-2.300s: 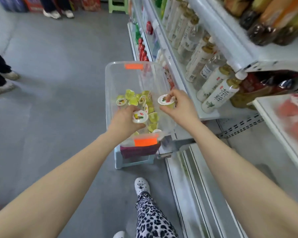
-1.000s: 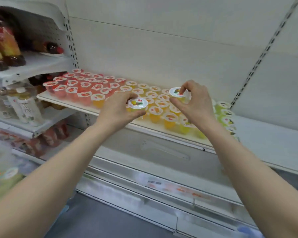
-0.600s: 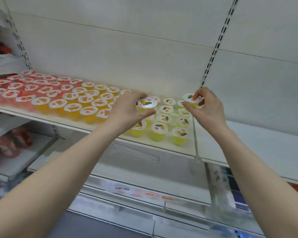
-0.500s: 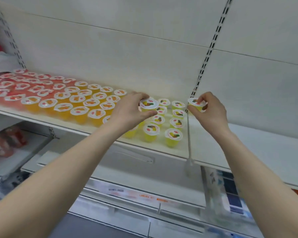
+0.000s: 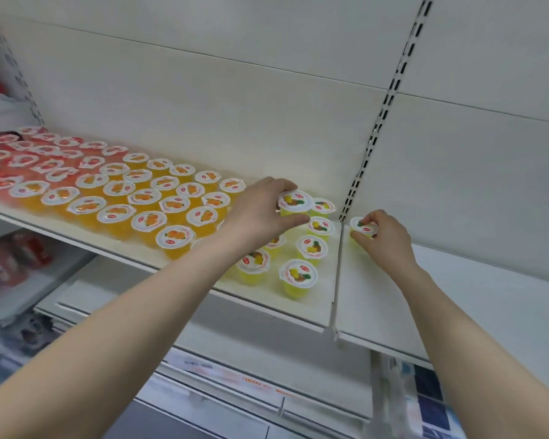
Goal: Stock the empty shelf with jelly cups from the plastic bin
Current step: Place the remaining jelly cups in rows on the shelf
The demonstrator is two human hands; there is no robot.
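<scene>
The left grip (image 5: 260, 213) pinches a yellow jelly cup (image 5: 293, 201) at frame centre, among the close-packed yellow rows (image 5: 311, 248). The right grip (image 5: 385, 237) grasps a second cup (image 5: 364, 228) just right of the divider (image 5: 336, 280). A careless set-down could tip neighbouring cups, and the front ones stand near the edge of the shelf (image 5: 298, 307). Open room lies lower right, past the divider.

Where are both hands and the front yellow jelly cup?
Left hand (image 5: 260, 213), head view, back of the hand.
Right hand (image 5: 389, 239), head view, back of the hand.
Front yellow jelly cup (image 5: 298, 274), head view, its lid.
</scene>
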